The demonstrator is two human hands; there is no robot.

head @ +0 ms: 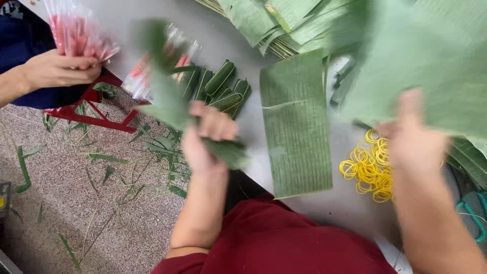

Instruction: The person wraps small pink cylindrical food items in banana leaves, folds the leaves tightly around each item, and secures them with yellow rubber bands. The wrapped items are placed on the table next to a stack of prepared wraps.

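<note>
My left hand [207,136] is closed around a bundle of green leaf strips [167,96] that stick up and out of the fist, blurred by motion. My right hand [417,137] grips the lower edge of a large green banana leaf [431,56] raised over the right of the grey table [304,213]. Between my hands a rectangular cut leaf piece [297,127] lies flat on the table. A heap of yellow rubber bands [368,170] lies just left of my right hand.
Several small leaf-wrapped rolls [220,89] lie at the table's far side. A stack of cut leaves [284,20] sits behind them. Another person's hand [58,68] holds a clear bag of pink sticks [76,33] at upper left. Leaf scraps litter the floor [76,193]. Green-handled scissors [472,213] lie at right.
</note>
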